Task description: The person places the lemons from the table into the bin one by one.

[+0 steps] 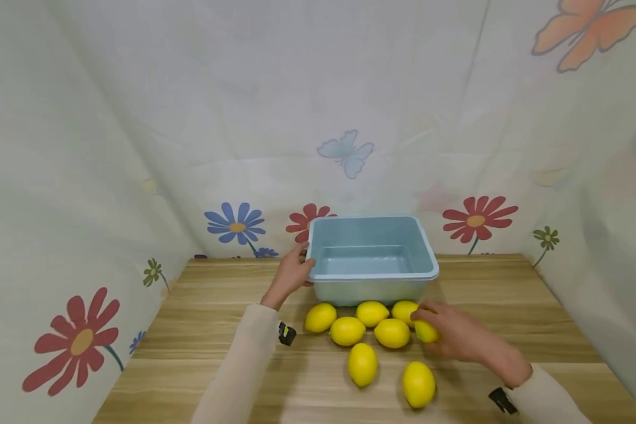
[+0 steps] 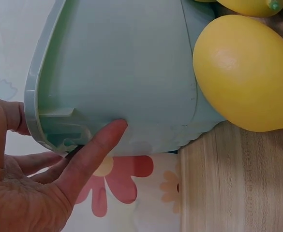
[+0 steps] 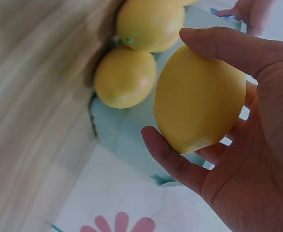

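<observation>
A light blue plastic basin [image 1: 365, 232] stands at the back of the table. My left hand [image 1: 292, 272] grips its left rim, the thumb over the edge and the fingers outside; the left wrist view shows one finger [image 2: 95, 152] along the basin's outer wall [image 2: 122, 72]. In my right hand [image 1: 458, 333] is a yellow lemon [image 3: 199, 101], held between thumb and fingers in front of the basin's right corner. Beside it lies another lemon [image 1: 404, 312]. Several more lemons, such as one at the left [image 1: 320, 318], sit close before the basin. The basin's inside shows no lemons.
Two lemons lie nearer to me, one in the middle [image 1: 363, 365] and one to the right [image 1: 418, 384]. The wood-grain table [image 1: 201, 353] is bounded by a flower-and-butterfly printed cloth [image 1: 254, 147] at the back and sides.
</observation>
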A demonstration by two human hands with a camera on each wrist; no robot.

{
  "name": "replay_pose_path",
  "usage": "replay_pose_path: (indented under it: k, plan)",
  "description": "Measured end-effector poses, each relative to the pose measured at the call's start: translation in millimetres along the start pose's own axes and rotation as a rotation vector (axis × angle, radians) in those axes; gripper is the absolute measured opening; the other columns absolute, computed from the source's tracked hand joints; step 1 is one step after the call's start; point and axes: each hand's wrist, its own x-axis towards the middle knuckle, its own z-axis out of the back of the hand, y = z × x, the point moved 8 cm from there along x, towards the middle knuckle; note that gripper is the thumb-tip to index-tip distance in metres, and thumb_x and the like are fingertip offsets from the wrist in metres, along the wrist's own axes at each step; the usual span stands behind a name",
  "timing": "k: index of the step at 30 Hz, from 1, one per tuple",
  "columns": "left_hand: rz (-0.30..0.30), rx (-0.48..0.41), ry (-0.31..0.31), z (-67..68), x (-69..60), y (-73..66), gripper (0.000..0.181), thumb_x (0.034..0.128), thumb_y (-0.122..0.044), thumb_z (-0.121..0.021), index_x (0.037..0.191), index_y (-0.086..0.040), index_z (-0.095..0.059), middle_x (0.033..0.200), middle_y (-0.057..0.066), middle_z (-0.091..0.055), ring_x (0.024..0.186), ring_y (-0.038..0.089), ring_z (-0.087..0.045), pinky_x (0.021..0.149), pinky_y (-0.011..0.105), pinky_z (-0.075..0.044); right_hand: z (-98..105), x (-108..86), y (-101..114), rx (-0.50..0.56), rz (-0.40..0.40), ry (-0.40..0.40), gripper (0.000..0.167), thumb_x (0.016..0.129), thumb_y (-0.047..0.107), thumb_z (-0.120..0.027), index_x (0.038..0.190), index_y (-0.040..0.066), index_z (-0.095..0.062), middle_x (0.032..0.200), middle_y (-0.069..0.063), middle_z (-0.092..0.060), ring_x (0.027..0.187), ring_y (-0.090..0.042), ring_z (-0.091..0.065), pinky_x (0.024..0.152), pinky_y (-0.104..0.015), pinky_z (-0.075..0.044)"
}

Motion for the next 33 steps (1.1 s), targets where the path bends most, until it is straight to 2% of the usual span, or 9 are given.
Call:
replay_pose_path:
  k: [4,11,20,28,33]
  plan:
    - [0.003,-0.007,0.0,-1.4,0.0,-0.5,0.058,0.0959,-0.023,-0.053,0.151,-0.014,-0.037,0.142,0.021,-0.05,0.11,0.04,-0.062,0.063,0.042,-0.061,9.5,3.7,5.4,-0.018,0.01,-0.028,0.048,0.077,0.021,-0.082,0.121,0.014,-0.065,0.12,-0.005,-0.061,0.105,-0.024,-0.06,0.089,-0.046,-0.056]
    - [0.02,-0.019,0.005,-1.1,-2.7,-0.3,0.058,0.0968,-0.023,-0.051,0.152,-0.014,-0.035,0.142,0.022,-0.049,0.106,0.036,-0.064,0.066,0.044,-0.061,28.2,14.9,12.1,-0.05,0.006,-0.077,0.052,0.075,0.024,-0.084,0.123,0.016,-0.064,0.122,-0.004,-0.061,0.107,-0.025,-0.059,0.089,-0.048,-0.056]
    - [0.022,-0.024,0.003,0.8,-0.8,0.8,0.054,0.0986,-0.021,-0.049,0.151,-0.014,-0.037,0.141,0.022,-0.05,0.106,0.036,-0.064,0.062,0.036,-0.061,54.9,26.7,19.2,-0.07,0.011,-0.14,0.052,0.076,0.022,-0.084,0.123,0.016,-0.064,0.125,-0.007,-0.06,0.11,-0.029,-0.058,0.09,-0.05,-0.056]
    - [-0.003,0.018,-0.034,5.0,-1.2,-6.8,0.055,0.0944,-0.015,-0.052,0.148,-0.009,-0.043,0.131,0.022,-0.06,0.095,0.03,-0.067,0.066,0.038,-0.061,64.8,32.0,20.6,-0.071,0.009,-0.154,0.051,0.078,0.02,-0.082,0.125,0.014,-0.063,0.125,-0.007,-0.06,0.112,-0.028,-0.057,0.093,-0.049,-0.055]
    - [-0.026,0.047,-0.054,6.6,-2.6,-12.1,0.054,0.0928,-0.011,-0.053,0.146,-0.006,-0.046,0.124,0.021,-0.063,0.093,0.03,-0.067,0.063,0.034,-0.061,68.5,37.5,19.7,-0.078,0.016,-0.172,0.052,0.077,0.022,-0.083,0.125,0.015,-0.063,0.125,-0.007,-0.06,0.112,-0.028,-0.058,0.093,-0.048,-0.055]
